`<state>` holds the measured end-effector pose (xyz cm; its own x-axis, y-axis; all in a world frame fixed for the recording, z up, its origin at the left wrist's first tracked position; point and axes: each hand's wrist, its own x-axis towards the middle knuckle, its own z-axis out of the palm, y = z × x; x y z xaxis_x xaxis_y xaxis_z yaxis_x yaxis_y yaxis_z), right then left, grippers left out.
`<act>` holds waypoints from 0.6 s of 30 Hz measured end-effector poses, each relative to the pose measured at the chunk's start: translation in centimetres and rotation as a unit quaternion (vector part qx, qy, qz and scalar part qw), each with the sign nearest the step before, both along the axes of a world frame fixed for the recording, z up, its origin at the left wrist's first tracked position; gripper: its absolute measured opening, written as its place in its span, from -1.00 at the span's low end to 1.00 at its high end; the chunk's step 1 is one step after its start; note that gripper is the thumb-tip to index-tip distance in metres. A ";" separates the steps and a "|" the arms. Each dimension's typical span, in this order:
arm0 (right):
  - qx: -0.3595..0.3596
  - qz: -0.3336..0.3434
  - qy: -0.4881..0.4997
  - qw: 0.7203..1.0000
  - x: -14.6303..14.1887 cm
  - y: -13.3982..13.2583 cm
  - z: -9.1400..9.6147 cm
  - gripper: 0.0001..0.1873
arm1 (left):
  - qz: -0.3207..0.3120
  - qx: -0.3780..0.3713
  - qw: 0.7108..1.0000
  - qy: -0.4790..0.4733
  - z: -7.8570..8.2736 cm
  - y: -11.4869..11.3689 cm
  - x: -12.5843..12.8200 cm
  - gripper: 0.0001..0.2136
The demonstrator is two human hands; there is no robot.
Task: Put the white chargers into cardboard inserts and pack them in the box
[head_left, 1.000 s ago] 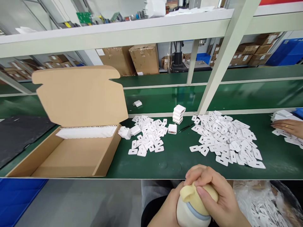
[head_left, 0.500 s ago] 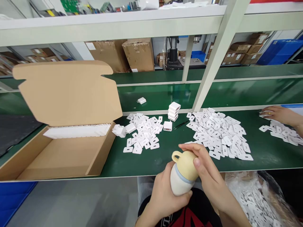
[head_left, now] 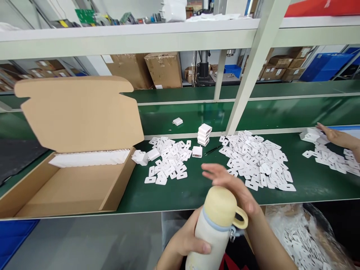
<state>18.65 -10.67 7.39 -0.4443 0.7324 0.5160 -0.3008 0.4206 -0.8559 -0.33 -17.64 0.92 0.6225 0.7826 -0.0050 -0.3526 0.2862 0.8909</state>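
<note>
My left hand (head_left: 189, 236) is wrapped round the white body of an insulated bottle (head_left: 210, 234), held slightly tilted in front of the bench edge. The bottle has a pale yellow cap (head_left: 221, 206) with a loop handle on its right, and a blue band below. Just behind the cap is my right hand (head_left: 237, 189), fingers stretched out and holding nothing; whether it touches the cap I cannot tell. Beyond my hands lie a pile of small white slotted plates (head_left: 258, 161), a smaller pile (head_left: 168, 159), black tweezers (head_left: 212, 150) and a stack of white charger blocks (head_left: 204, 134).
An open cardboard box (head_left: 81, 187) stands at the left. One charger (head_left: 177, 121) lies farther back. A slanted post (head_left: 244, 86) rises from the bench. Another person's hand (head_left: 334, 137) is over white parts at the right. A plastic bag of parts (head_left: 303, 236) sits below the bench.
The bottle has turned, its loop moving from left to right, and more of its body shows. My right hand's fingers have come off the cap and spread. The other person's hand has lifted.
</note>
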 end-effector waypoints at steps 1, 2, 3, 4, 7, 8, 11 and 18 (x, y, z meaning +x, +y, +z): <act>-0.006 0.033 -0.001 0.999 -0.5 -0.2 0.1 -0.45 | 0.003 0.020 1.000 0.013 0.1 -0.2 0.2 -0.08; -0.014 0.049 -0.015 0.999 -1.0 -0.6 0.3 -0.51 | 0.023 0.047 0.998 0.044 0.0 -0.5 0.2 -0.15; -0.020 0.050 -0.038 0.998 -1.4 -1.2 0.6 -0.55 | 0.054 0.076 0.992 0.088 -0.1 -0.9 0.3 -0.21; -0.022 0.026 -0.063 0.997 -1.8 -1.8 0.7 -0.56 | 0.093 0.098 0.981 0.138 -0.3 -1.3 0.3 -0.26; 0.009 -0.098 -0.117 0.988 -3.1 -3.5 0.8 -0.59 | 0.207 0.118 0.933 0.271 -1.4 -2.7 0.5 -0.35; 0.022 -0.135 -0.128 0.982 -3.7 -3.9 0.6 -0.59 | 0.237 0.118 0.918 0.296 -1.9 -3.1 0.6 -0.37; 0.042 -0.216 -0.155 0.963 -5.6 -4.8 -0.3 -0.60 | 0.303 0.131 0.883 0.334 -3.5 -3.9 0.6 -0.36; 0.112 -0.223 -0.117 0.961 -9.8 -6.2 -1.8 -0.74 | 0.346 0.173 0.842 0.376 -6.5 -5.6 -3.0 -0.46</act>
<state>8.89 -16.89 5.59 -0.2341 0.7595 0.6069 0.1418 0.6443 -0.7515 -3.32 -23.19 -5.54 -0.0597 0.9924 0.1078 0.3726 -0.0781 0.9247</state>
